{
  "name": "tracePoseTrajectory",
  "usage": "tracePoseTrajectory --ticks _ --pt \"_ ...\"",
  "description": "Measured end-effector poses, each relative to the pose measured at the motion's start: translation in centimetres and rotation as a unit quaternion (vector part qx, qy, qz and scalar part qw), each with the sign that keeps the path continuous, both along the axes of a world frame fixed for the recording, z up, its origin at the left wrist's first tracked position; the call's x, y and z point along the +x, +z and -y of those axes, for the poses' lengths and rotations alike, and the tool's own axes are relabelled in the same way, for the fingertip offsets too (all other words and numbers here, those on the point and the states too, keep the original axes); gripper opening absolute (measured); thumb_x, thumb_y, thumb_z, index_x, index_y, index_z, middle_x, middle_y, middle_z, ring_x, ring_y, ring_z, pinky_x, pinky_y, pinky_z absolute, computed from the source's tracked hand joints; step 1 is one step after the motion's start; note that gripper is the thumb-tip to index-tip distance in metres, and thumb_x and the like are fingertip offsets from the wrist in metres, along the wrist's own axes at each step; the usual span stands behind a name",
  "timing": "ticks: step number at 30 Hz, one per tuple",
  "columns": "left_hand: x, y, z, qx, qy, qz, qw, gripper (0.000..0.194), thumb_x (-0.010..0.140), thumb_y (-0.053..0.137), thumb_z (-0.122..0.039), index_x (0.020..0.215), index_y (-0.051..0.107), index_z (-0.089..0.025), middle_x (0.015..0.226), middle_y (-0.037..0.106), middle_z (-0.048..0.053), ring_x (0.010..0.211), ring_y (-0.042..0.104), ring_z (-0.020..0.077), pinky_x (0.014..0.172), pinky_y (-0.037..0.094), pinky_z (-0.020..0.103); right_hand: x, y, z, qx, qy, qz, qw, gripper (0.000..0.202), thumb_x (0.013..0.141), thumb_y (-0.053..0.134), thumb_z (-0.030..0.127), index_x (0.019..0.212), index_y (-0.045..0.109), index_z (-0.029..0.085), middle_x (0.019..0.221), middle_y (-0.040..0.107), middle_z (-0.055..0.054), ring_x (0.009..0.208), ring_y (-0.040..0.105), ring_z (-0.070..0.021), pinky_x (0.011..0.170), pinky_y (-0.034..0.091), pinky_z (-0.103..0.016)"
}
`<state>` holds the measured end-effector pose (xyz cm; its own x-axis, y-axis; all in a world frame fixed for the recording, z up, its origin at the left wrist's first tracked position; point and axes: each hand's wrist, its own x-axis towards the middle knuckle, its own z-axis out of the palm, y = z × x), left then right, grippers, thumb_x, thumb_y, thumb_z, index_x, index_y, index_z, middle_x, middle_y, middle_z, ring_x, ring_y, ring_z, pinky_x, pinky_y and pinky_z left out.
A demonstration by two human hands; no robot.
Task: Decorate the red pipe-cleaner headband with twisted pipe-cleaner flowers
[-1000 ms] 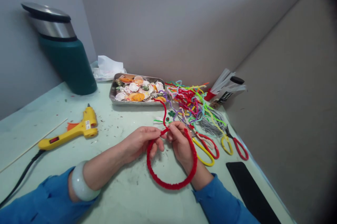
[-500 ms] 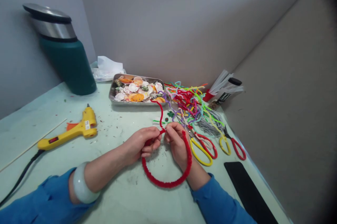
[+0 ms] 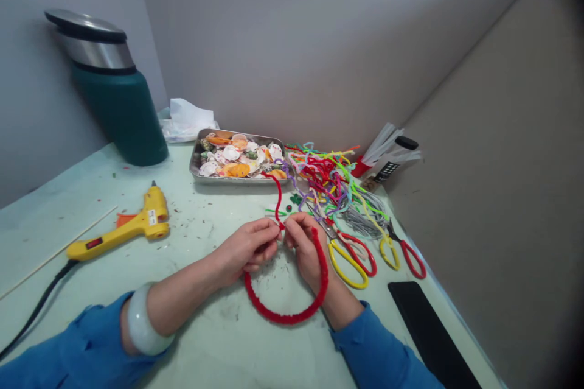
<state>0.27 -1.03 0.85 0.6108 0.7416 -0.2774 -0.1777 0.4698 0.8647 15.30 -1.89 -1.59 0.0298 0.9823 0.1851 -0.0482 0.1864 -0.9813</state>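
Note:
Both hands meet over the middle of the table, pinching red pipe cleaner between their fingertips. My left hand (image 3: 255, 245) is closed on it from the left. My right hand (image 3: 305, 248) is closed on it from the right, almost touching the left fingertips. A thick red pipe cleaner (image 3: 292, 318) curves below the hands in a wide loop, its right end standing up beside my right hand. From the pinch a thinner red strand (image 3: 279, 194) rises toward the tray. Whether strand and loop are one piece is hidden by the fingers.
A metal tray (image 3: 214, 180) of shells stands behind the hands. Tangled coloured pipe cleaners (image 3: 326, 176) and scissors (image 3: 349, 264) lie to the right, near a black flat object (image 3: 429, 328). On the left are a yellow glue gun (image 3: 132, 227), a thin stick (image 3: 59, 252) and a green bottle (image 3: 121, 112).
The fingertips have drawn slightly closer, so less red shows between them. The upright end of the loop has shifted a little to the left.

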Motion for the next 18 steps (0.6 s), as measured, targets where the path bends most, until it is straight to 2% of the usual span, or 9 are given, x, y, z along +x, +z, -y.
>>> tracePoseTrajectory --ticks 7,13,18 --pt "-0.06 -0.12 -0.11 -0.014 -0.008 0.024 1.000 0.021 0.087 0.046 -0.032 0.071 0.043 -0.019 0.047 0.042 -0.007 0.035 0.011 0.0025 0.034 0.005 0.019 -0.12 -0.31 -0.01 -0.007 -0.004 -0.032 0.999 0.014 0.084 0.059 0.031 0.077 0.057 0.018 0.056 0.048 0.005 0.052 0.044 -0.0092 0.051 0.034 -0.023" --pt "0.12 -0.35 -0.07 0.026 0.014 0.003 1.000 0.018 0.087 0.046 -0.032 0.076 0.047 -0.018 0.056 0.054 -0.003 0.032 0.021 0.0025 0.033 0.012 0.019 -0.09 0.02 0.00 -0.008 0.003 -0.012 1.000 0.015 0.084 0.058 0.031 0.076 0.057 0.018 0.055 0.049 0.005 0.051 0.044 -0.0097 0.051 0.035 -0.023" --pt "0.23 0.02 0.09 0.043 0.038 -0.029 0.998 0.021 0.086 0.051 -0.038 0.080 0.047 -0.019 0.055 0.048 -0.006 0.034 0.022 0.0024 0.034 0.012 0.018 -0.17 0.53 0.22 -0.003 0.006 0.025 1.000 0.016 0.083 0.058 0.031 0.074 0.056 0.018 0.056 0.049 0.005 0.052 0.046 -0.0101 0.052 0.036 -0.023"
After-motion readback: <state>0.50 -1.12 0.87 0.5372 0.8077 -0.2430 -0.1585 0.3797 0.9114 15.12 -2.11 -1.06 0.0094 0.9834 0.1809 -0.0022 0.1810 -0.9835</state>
